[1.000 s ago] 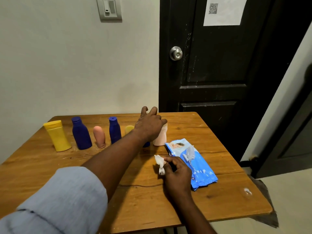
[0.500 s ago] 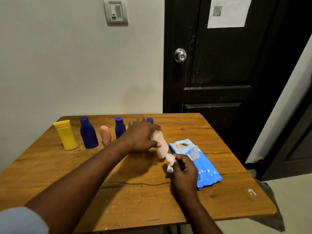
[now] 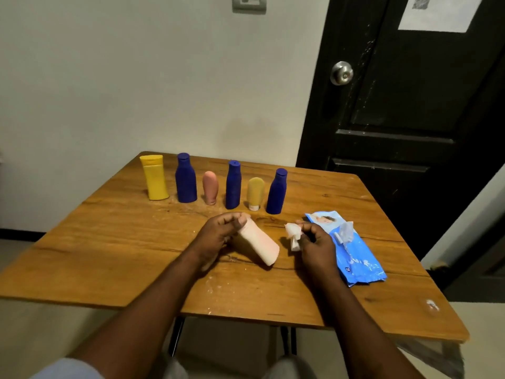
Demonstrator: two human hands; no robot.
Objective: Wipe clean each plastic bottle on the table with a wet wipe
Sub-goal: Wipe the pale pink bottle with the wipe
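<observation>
Over the middle of the wooden surface (image 3: 109, 242), the left hand (image 3: 218, 236) grips the upper end of a pale pink plastic bottle (image 3: 259, 246), fingers and thumb curled round it, with the forearm reaching in from the lower left. This bottle is tilted, its flat end pointing down and right toward the right hand (image 3: 317, 243). Whether that end touches the surface I cannot tell. Between them is a crumpled white wet wipe (image 3: 292, 235), pinched in the right hand's fingertips and just clear of the bottle. A blue wipes pack (image 3: 358, 258) lies just right of that hand, its clear flap raised.

Beyond the left hand six more stand upright in a row: a yellow bottle (image 3: 154, 177), a wide dark blue bottle (image 3: 186, 177), a pink tube (image 3: 210, 187), a slim dark blue bottle (image 3: 233, 184), a mustard tube (image 3: 255, 192) and a third dark blue bottle (image 3: 276, 191).

Half a second ago the wipe touched the bottle's lower end; now a gap shows. A second ago the left hand sat on top of this bottle, which then stood at the row's right end.

Printing on the pack includes a picture at its far end and pale lettering too blurred to read.
</observation>
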